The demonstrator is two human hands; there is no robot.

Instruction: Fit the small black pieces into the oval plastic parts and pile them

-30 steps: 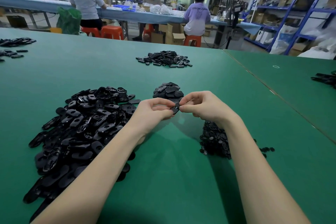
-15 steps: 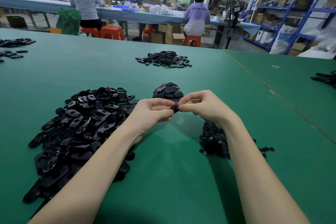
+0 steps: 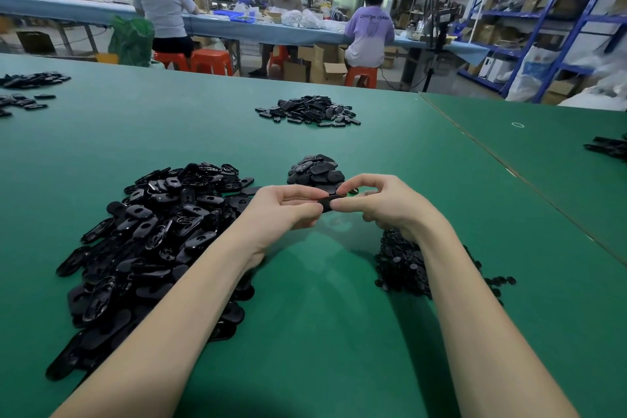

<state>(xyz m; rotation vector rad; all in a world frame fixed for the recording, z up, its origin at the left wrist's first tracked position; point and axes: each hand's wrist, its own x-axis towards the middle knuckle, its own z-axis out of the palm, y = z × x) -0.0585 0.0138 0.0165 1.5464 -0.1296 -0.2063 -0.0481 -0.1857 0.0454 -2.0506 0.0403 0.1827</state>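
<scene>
Left hand: the left hand [image 3: 285, 210] is hovering above the green felt-covered table [image 3: 305, 332], its thumb and curled fingers pinching one end of a black oval plastic part [image 3: 328, 203].
Right hand: the right hand [image 3: 380, 204] is meeting it from the other side, thumb and forefinger pinching the same part; whether a small piece is sitting under those fingertips cannot be told.
Unfitted ovals: a big loose heap of black oval plastic shells [image 3: 149, 241] is lying under and beside the left forearm.
Small pieces: a heap of small black round pieces [image 3: 403, 268] is lying partly behind the right wrist.
Finished pile: a compact pile of black ovals [image 3: 315, 171] is sitting just beyond the hands.
Further back: another scattered pile of black ovals [image 3: 308, 110] is lying well apart.
</scene>
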